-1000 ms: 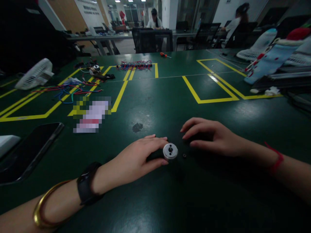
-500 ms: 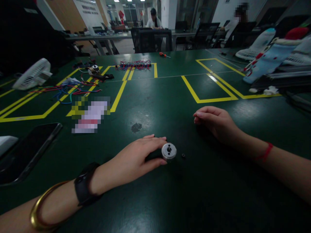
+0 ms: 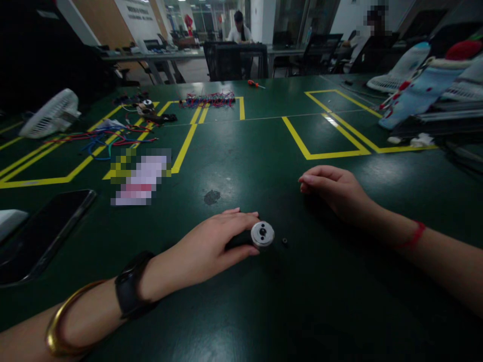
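Thumb and fingers of my left hand [image 3: 213, 241] close around the sides of a small round metal motor [image 3: 267, 233]. Its silver end face points up, with a dark centre and two small holes. Just to its right, a tiny dark ring-shaped part [image 3: 285, 241] lies on the green table [image 3: 241, 317], touching neither hand. My right hand [image 3: 335, 193] rests farther right with its fingers curled and the tips pressed together. Whatever those tips may pinch is hidden.
At left lie a black phone [image 3: 45, 231], a white fan [image 3: 55, 113] and loose coloured wires [image 3: 109, 136]. Bundled wires [image 3: 211, 100] and an orange-handled screwdriver [image 3: 254, 84] sit at the back. A light-blue figure [image 3: 418, 93] stands at right. People sit beyond.
The hands, the motor and the tiny ring stay almost in place. My right hand's fingertips have shifted very slightly left.
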`<state>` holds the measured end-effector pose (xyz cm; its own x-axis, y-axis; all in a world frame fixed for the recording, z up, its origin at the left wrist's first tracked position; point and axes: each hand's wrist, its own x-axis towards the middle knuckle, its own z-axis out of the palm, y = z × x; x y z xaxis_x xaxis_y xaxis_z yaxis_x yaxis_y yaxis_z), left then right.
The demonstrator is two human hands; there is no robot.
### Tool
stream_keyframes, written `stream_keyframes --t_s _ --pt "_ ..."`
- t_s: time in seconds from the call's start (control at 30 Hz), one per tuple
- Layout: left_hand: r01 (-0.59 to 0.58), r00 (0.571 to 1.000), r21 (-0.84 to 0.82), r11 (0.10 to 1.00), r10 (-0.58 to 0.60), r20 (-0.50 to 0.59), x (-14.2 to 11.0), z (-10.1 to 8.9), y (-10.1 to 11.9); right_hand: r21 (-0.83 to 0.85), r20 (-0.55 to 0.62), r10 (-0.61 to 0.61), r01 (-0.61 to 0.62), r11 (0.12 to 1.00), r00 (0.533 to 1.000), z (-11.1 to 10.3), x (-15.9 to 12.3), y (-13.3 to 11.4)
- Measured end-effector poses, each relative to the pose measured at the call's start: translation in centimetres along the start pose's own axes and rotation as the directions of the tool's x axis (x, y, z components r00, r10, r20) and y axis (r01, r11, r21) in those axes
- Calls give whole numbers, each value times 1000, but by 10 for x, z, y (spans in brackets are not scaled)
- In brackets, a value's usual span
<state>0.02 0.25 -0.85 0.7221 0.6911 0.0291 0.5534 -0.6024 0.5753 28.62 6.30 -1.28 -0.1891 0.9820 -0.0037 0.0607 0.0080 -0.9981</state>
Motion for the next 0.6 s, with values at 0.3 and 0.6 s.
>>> stream_keyframes --t_s 0.3,0.6 --pt "-10 1000 -2 1000 10 0 0 1 0 -206 67 -77 89 975 995 2 -2 -3" --pt "-16 1000 1 1000 16 -8 0 2 -1 -587 618 -173 597 546 767 6 -15 -17"
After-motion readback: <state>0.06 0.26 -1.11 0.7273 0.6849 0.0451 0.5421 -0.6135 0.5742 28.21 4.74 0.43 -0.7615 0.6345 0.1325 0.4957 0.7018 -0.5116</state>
